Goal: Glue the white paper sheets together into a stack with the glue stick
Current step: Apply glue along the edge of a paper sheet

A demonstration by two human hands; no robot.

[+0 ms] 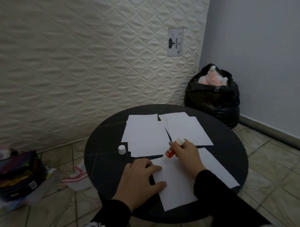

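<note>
- Near sheet (pixel 179 182): white, flat on the round dark table (pixel 99 149), long axis running from the near edge away and slightly leftward; far left corner directly under the glue tip.
- Right hand (pixel 186 156): curled round the glue stick (pixel 172 149), a red-and-white tube held slanted, base up and away to the right, tip down at the sheet's far left corner; contact with the paper probable, not certain.
- Left hand (pixel 141 180): flat, fingers straight, pressing the left margin of the near sheet; thumb laid onto the paper lower down.
- Hands: apart, both over the same sheet, left one nearer the body, right one farther out; bare paper between them.
- Key relation: unglued paper extends from the tip toward the body and rightward, so strokes likely to run along the long axis toward the near edge, the right hand doing the work, the left one anchoring.
- Remaining sheets: left pile (pixel 145 135) and right pile (pixel 187 130), overlapping loosely, beyond both hands; right hand nearer to both.
- Cap (pixel 122 149): white, upright, off the stick, just left of the left pile.
- Stage, by judgement: early; one sheet being coated, nothing visibly joined yet.
- Off-table: quilted mattress (pixel 76 65) upright behind, black bag (pixel 213 97) in the corner.
</note>
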